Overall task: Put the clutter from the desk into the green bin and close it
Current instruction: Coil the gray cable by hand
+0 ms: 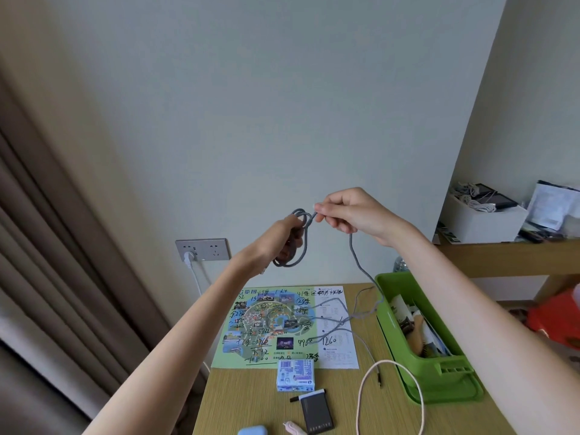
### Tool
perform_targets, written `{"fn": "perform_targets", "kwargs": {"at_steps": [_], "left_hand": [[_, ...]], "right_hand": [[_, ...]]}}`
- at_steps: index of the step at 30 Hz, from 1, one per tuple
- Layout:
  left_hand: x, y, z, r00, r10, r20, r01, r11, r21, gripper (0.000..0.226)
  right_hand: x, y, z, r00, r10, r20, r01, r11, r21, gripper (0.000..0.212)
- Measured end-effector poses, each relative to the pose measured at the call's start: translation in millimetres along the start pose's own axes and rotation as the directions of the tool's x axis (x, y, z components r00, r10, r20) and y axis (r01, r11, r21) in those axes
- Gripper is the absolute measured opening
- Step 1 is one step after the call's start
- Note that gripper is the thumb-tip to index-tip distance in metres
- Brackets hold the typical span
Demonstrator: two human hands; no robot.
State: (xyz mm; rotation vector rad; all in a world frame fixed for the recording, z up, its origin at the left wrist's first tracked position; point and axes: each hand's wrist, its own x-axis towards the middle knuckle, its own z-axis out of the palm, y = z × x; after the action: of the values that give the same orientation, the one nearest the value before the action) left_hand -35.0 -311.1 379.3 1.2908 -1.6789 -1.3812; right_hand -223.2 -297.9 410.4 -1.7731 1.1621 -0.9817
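Observation:
High above the desk, my left hand (282, 237) holds several loops of a grey cable (357, 262) coiled round its fingers. My right hand (348, 211) pinches the same cable just to the right of the coil. The loose end hangs down and trails over a printed map (266, 324) on the desk. The green bin (439, 372) stands open at the desk's right side, with papers and a wooden brush inside. A small blue box (295, 375), a dark flat device (315, 412) and a white cable (392, 400) lie on the desk in front.
A light blue case (252, 431) and a small pink item (293, 428) sit at the desk's near edge. A wall socket (202, 249) holds a white plug. Curtains hang at the left. A shelf at the right carries a white box (483, 221) of cords.

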Motion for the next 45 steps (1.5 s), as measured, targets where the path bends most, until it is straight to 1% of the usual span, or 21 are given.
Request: {"fn": "perform_targets", "kwargs": {"at_steps": [2, 5, 6, 8, 9, 11, 13, 16, 18, 22, 26, 28, 31, 33, 34, 36, 38, 39, 41, 43, 45], "left_hand": [[-2, 2, 3, 0.997, 0.018, 0.073, -0.019, 1.000, 0.014, 0.037], [-5, 5, 6, 0.990, 0.033, 0.139, -0.044, 0.996, 0.077, 0.057], [-6, 5, 7, 0.985, 0.053, 0.163, -0.072, 0.991, 0.110, 0.057], [-9, 4, 9, 0.976, 0.107, 0.190, -0.139, 0.976, 0.165, 0.048], [-9, 3, 9, 0.975, 0.114, 0.191, -0.147, 0.974, 0.169, 0.044], [-9, 2, 10, 0.977, 0.082, 0.196, -0.105, 0.988, 0.111, 0.038], [-10, 2, 11, 0.981, 0.048, 0.187, -0.063, 0.995, 0.076, 0.034], [-10, 2, 13, 0.987, 0.080, 0.142, -0.095, 0.991, 0.099, 0.032], [-10, 2, 15, 0.987, 0.086, 0.137, -0.099, 0.991, 0.092, 0.030], [-6, -1, 17, 0.990, 0.056, 0.128, -0.068, 0.994, 0.086, 0.028], [-7, -9, 14, 0.986, 0.085, 0.144, -0.104, 0.987, 0.125, 0.030], [-8, -14, 12, 0.982, 0.095, 0.164, -0.122, 0.980, 0.160, 0.030], [-11, -18, 13, 0.977, 0.093, 0.192, -0.130, 0.973, 0.193, 0.032], [-13, -18, 13, 0.974, 0.086, 0.210, -0.134, 0.965, 0.225, 0.033], [-13, -18, 12, 0.971, 0.080, 0.224, -0.133, 0.963, 0.234, 0.033], [-14, -20, 10, 0.965, 0.074, 0.250, -0.129, 0.969, 0.209, 0.031], [-14, -22, 7, 0.963, 0.083, 0.255, -0.119, 0.985, 0.127, 0.029], [-14, -23, 5, 0.966, 0.094, 0.242, -0.116, 0.990, 0.077, 0.029], [-13, -24, 0, 0.978, 0.118, 0.172, -0.114, 0.993, -0.032, 0.029], [-11, -24, -7, 0.990, 0.130, 0.061, -0.122, 0.985, -0.126, 0.030], [-7, -24, -12, 0.990, 0.139, -0.035, -0.143, 0.978, -0.150, 0.035]], "right_hand": [[1, 1, 3, 0.999, 0.000, -0.050, 0.000, 1.000, -0.002, 0.024], [2, 3, 6, 0.994, -0.011, -0.105, 0.012, 1.000, 0.011, 0.021], [2, 4, 7, 0.993, -0.017, -0.116, 0.019, 1.000, 0.017, 0.020], [3, 6, 9, 0.991, -0.027, -0.129, 0.030, 0.999, 0.022, 0.018], [3, 8, 9, 0.991, -0.028, -0.129, 0.031, 0.999, 0.019, 0.017], [3, 10, 9, 0.995, -0.012, -0.103, 0.014, 1.000, 0.020, 0.015], [1, 13, 7, 0.999, 0.019, -0.037, -0.019, 1.000, 0.018, 0.016], [0, 15, 6, 0.997, 0.061, 0.055, -0.061, 0.998, -0.004, 0.022], [1, 17, 6, 0.997, 0.063, 0.052, -0.063, 0.998, -0.002, 0.019], [5, 18, 9, 0.999, 0.039, 0.006, -0.039, 0.998, -0.053, 0.011], [4, 23, 11, 0.999, 0.031, 0.014, -0.030, 0.998, -0.057, 0.013], [3, 28, 11, 1.000, 0.005, 0.031, -0.002, 0.995, -0.096, 0.015], [5, 31, 12, 0.993, -0.079, 0.084, 0.094, 0.976, -0.198, 0.022], [6, 31, 12, 0.988, -0.121, 0.099, 0.140, 0.969, -0.206, 0.024], [6, 31, 12, 0.987, -0.134, 0.090, 0.148, 0.972, -0.182, 0.021], [6, 36, 10, 0.991, -0.127, 0.049, 0.131, 0.988, -0.078, 0.014], [5, 43, 5, 0.998, -0.067, -0.012, 0.068, 0.997, 0.034, 0.011], [3, 48, 3, 0.999, -0.029, -0.041, 0.031, 0.998, 0.063, 0.012], [-3, 58, -1, 0.997, 0.018, -0.070, -0.014, 0.998, 0.056, 0.023], [-9, 66, -2, 0.997, 0.030, -0.066, -0.026, 0.997, 0.066, 0.035], [-14, 69, 1, 0.998, 0.028, -0.065, -0.021, 0.994, 0.103, 0.038]]}}
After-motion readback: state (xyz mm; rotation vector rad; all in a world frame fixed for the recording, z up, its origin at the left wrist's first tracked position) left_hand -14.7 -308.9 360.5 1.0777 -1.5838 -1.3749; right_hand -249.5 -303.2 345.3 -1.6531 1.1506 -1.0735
